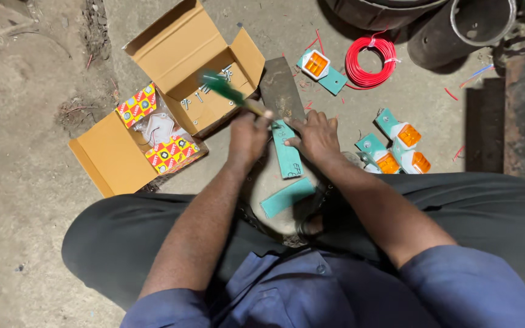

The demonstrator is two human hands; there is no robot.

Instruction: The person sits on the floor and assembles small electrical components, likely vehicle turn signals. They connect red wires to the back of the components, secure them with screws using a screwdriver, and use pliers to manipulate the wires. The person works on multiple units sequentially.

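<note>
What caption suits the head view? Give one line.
Left hand drives a green-handled screwdriver into a teal metal bracket steadied by the right hand.

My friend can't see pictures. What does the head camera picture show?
Seen from above, a seated person's left hand holds a green-handled screwdriver over a flat teal metal plate that the right hand presses down. An open brown cardboard box, a red wire coil and orange square lamps on teal plates lie on the dusty ground.

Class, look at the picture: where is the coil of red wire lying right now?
In the head view, the coil of red wire lies on the ground at upper right, beside a teal plate with an orange lamp and below the dark round container.
</note>
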